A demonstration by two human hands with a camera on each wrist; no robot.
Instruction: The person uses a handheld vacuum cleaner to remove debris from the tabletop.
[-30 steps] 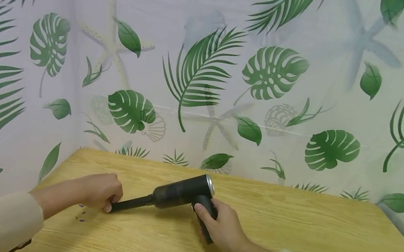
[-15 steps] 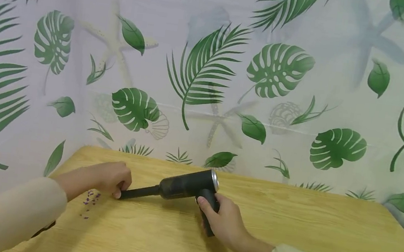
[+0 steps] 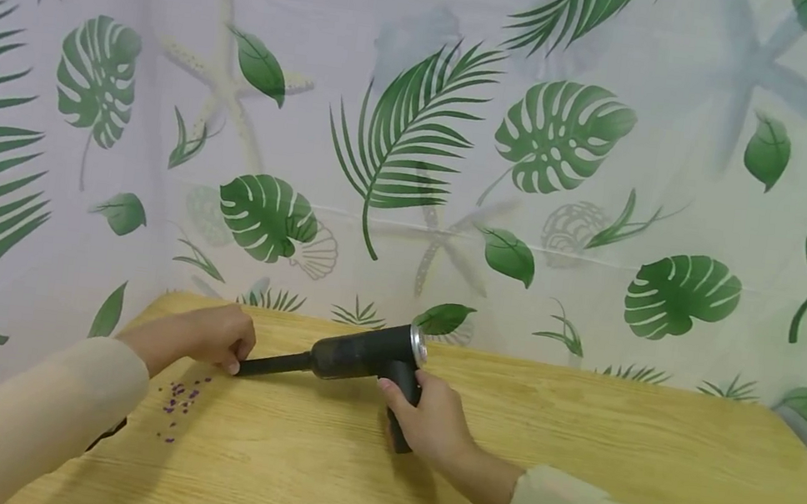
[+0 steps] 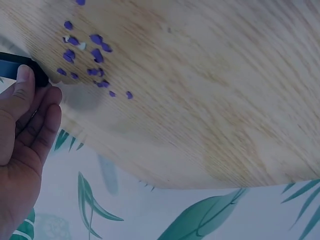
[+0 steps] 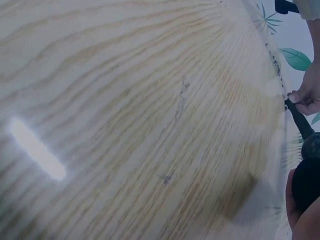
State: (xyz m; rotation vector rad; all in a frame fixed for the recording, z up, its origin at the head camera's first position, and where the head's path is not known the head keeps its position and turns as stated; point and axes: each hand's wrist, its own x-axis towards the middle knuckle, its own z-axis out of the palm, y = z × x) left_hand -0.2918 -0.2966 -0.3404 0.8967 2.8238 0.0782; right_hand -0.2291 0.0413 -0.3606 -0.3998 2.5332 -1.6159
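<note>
A black handheld vacuum cleaner (image 3: 353, 352) with a silver-rimmed rear end spans the space between my hands. My right hand (image 3: 432, 419) grips its handle, thumb along the near side. My left hand (image 3: 219, 336) pinches the tip of its narrow nozzle (image 3: 274, 365) between thumb and fingers. In the left wrist view the nozzle end (image 4: 25, 69) sits between the left thumb and fingers, close to the table. Small purple scraps (image 3: 183, 397) lie scattered just in front of the left hand. A few pale bits (image 4: 82, 46) lie among them in the left wrist view.
The wood-grain table (image 3: 315, 477) runs beneath both hands. A white curtain (image 3: 417, 144) printed with green leaves, starfish and shells hangs behind its far edge and along the left. Beige sleeves (image 3: 52, 406) cover both forearms.
Both hands and the vacuum cleaner have moved away toward the table's far edge. More purple scraps now show beside the left hand, which had covered them. Both grips stay the same.
</note>
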